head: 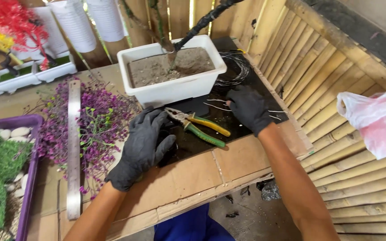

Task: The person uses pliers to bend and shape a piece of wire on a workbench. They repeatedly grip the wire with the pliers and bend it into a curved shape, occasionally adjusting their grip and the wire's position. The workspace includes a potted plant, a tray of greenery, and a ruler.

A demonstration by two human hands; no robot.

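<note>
At the far left sits a purple tray (31,178) with green moss and pale stones in it. Next to it a heap of purple flower sprigs (90,120) lies on the cardboard (193,178), with a long metal ruler (73,147) laid across the heap.

My left hand (144,145), in a black glove, rests flat on the table beside the sprigs, fingers loosely spread and closed on nothing. Its fingertips lie just beside the jaws of the pliers (199,125), which have green and yellow handles and lie on a dark board (202,143) between my two hands.

Behind the pliers stands a white planter (175,87) filled with soil, a dark wrapped stem rising from it.

My right hand (249,109), also gloved, rests on the dark board with its fingers pinched on short cut pieces of thin wire (217,107) lying there. A coil of black wire (235,69) sits just behind this hand, beside the planter. Farther right, a pink plastic bag (376,120) lies against the bamboo wall (336,89).
</note>
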